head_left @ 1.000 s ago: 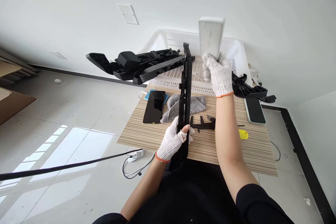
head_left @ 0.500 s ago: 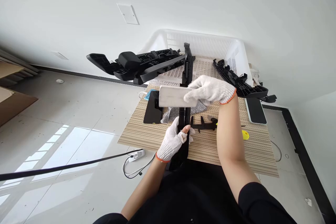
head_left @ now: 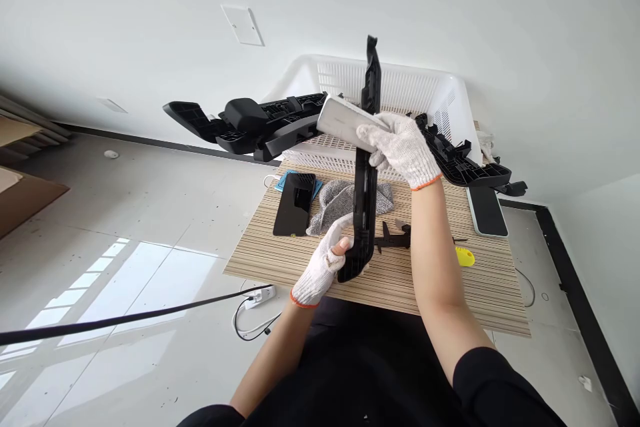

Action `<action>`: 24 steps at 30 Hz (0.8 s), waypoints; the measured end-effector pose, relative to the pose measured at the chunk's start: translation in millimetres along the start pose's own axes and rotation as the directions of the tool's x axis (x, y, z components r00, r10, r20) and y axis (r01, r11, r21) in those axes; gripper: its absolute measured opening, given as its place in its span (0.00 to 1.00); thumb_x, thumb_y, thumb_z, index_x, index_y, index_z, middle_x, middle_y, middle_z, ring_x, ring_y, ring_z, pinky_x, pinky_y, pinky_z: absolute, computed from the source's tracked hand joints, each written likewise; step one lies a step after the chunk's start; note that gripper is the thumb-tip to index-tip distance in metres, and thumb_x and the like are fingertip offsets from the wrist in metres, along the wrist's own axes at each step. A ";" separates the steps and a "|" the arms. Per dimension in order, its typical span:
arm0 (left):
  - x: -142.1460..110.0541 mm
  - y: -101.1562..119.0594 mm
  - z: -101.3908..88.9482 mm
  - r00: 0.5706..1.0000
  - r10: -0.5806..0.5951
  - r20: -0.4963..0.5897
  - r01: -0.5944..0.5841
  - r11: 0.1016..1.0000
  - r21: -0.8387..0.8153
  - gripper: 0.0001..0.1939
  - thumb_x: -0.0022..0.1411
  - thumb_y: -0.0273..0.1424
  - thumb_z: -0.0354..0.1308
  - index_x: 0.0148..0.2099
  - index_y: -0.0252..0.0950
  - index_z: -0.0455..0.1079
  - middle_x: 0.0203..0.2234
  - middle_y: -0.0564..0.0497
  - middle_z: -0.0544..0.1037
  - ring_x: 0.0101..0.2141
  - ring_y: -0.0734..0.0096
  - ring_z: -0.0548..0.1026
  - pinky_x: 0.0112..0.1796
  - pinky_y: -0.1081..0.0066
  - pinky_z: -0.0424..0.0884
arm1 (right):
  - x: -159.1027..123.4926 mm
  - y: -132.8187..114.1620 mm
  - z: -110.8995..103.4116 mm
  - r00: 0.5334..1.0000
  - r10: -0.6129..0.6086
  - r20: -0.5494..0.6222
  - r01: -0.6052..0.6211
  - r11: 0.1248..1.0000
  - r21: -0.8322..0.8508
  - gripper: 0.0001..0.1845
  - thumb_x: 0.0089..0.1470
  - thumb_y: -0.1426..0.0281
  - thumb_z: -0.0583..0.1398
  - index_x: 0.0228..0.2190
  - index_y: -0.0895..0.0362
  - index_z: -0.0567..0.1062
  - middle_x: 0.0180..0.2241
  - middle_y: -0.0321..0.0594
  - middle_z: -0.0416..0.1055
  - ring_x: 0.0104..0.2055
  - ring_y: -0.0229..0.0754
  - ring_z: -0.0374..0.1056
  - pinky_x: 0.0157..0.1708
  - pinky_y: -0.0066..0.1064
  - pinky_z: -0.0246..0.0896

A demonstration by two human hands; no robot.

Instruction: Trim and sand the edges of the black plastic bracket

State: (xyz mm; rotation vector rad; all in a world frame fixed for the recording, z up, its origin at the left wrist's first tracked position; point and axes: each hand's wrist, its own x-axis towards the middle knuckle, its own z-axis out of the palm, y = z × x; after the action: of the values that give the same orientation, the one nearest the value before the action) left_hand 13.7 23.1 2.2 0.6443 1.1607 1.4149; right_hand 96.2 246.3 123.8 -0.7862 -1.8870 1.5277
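My left hand [head_left: 325, 263], in a white knit glove with the thumb tip bare, is closed round the lower end of a long black plastic trim piece [head_left: 365, 207]. The piece stands nearly upright in front of me, its ribbed side showing. My right hand [head_left: 400, 147], also gloved, grips a flat whitish rectangular block [head_left: 345, 121] by its right end. The block is tilted and crosses the upper part of the trim piece; whether they touch I cannot tell. Below lie a grey cloth [head_left: 333, 203] and a black caliper [head_left: 393, 238] on the table [head_left: 265, 250].
A white plastic basket [head_left: 313, 70] stands at the back, with several black trim pieces [head_left: 280, 123] over its left side and more [head_left: 460, 160] at its right. A dark phone [head_left: 295, 207], a light-edged phone [head_left: 487, 210] and a yellow-handled tool [head_left: 465, 256] lie on the table.
The trim piece has risen and moved away from my body, my left hand now nearer its lower end. My right hand has lifted the block, which is now tilted.
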 end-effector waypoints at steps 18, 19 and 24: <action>-9.6 -34.0 -13.5 0.640 0.766 -0.060 -0.706 0.617 0.348 0.48 0.48 0.63 0.71 0.67 0.57 0.63 0.49 0.47 0.79 0.62 0.40 0.74 0.64 0.35 0.66 | 9.4 6.9 1.6 0.994 0.012 -0.113 -0.014 1.000 -0.024 0.24 0.55 0.46 0.69 0.32 0.52 0.71 0.24 0.35 0.72 0.24 0.38 0.74 0.16 0.22 0.66; -12.0 -35.2 -12.7 0.620 0.784 -0.012 -0.725 0.579 0.372 0.47 0.49 0.58 0.73 0.68 0.59 0.62 0.45 0.50 0.80 0.59 0.43 0.77 0.65 0.34 0.64 | 9.8 7.2 1.8 0.993 0.017 -0.118 -0.020 1.000 -0.024 0.24 0.55 0.46 0.69 0.32 0.52 0.71 0.24 0.35 0.72 0.23 0.38 0.74 0.16 0.22 0.66; -13.6 -37.8 -5.9 0.654 0.747 -0.119 -0.665 0.643 0.381 0.44 0.49 0.40 0.76 0.66 0.57 0.62 0.31 0.57 0.78 0.44 0.55 0.82 0.65 0.35 0.63 | 10.0 7.7 1.8 0.995 0.012 -0.101 -0.010 1.000 0.016 0.25 0.52 0.46 0.71 0.34 0.53 0.72 0.25 0.34 0.72 0.23 0.37 0.74 0.15 0.22 0.65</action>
State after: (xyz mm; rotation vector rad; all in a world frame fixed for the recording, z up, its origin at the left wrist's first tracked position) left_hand 26.8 3.7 -30.9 1.2738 1.4345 2.0629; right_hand 88.9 254.0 116.6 -0.8522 -1.7985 1.4796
